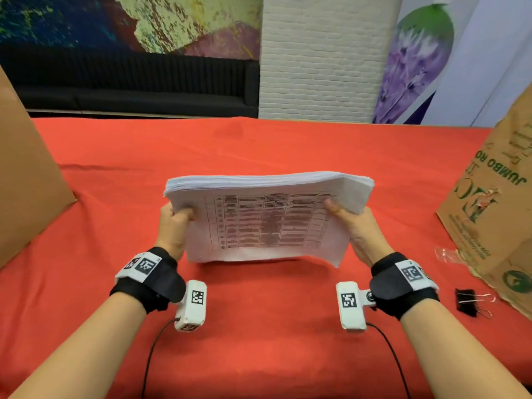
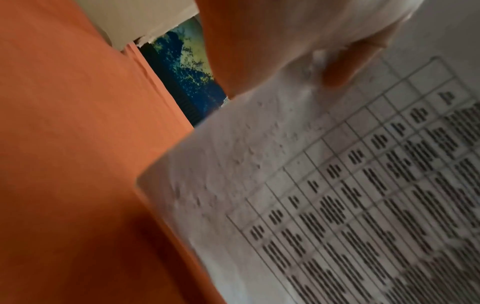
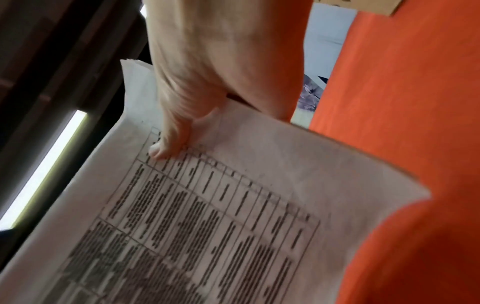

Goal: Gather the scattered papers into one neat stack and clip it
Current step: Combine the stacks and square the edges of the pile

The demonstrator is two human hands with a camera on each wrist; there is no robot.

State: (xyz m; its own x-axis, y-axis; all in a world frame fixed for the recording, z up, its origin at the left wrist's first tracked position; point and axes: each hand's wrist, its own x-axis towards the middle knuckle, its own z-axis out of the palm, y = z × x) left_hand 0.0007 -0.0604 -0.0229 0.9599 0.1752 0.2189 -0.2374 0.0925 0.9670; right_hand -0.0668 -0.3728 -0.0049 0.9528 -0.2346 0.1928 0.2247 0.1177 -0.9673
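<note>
A thick stack of white papers (image 1: 267,223) with a printed table on its front sheet stands on its lower edge on the red tablecloth (image 1: 259,326), leaning toward me. My left hand (image 1: 175,223) grips its left side, thumb on the front sheet. My right hand (image 1: 351,223) grips the right side the same way. In the left wrist view the thumb (image 2: 350,59) presses on the stack (image 2: 337,195). In the right wrist view the thumb (image 3: 171,139) lies on the printed sheet (image 3: 221,216). A black binder clip (image 1: 467,302) lies on the cloth at the right, apart from both hands.
A brown paper bag (image 1: 495,214) printed with green lettering lies at the right edge, next to the clip. A small clear plastic scrap (image 1: 446,253) lies beside it. A brown cardboard panel (image 1: 26,180) stands at the left. A dark bench and a white brick pillar are beyond the table.
</note>
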